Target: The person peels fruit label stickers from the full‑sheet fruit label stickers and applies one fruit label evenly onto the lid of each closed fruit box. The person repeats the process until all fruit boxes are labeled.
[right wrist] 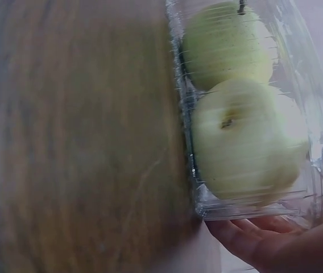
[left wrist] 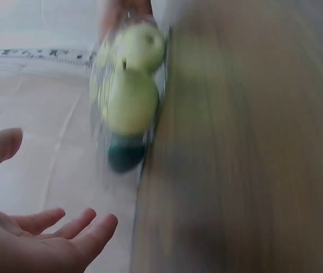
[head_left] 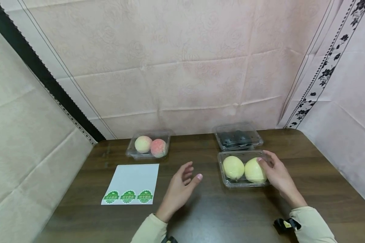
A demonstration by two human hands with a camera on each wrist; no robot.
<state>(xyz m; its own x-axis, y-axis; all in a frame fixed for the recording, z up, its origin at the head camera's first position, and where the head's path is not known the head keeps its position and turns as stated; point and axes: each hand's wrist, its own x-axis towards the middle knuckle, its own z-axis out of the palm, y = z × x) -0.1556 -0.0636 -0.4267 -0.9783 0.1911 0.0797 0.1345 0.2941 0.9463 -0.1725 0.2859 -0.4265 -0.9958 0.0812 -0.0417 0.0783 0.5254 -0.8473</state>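
Right grip (head_left: 278, 173) on one box (head_left: 224, 180), two pears (head_left: 233, 167)

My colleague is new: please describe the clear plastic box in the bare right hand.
On the brown wooden table, look right, to the bare right hand. It grips the clear rectangular plastic box, the only one with pale green round fruits.

Creased pale cloth (head_left: 200, 84) rises beyond the hands (head_left: 177, 190), a black-flowered border (head_left: 326, 75) to their right; light glints off the brown table (head_left: 207, 216) beneath them.
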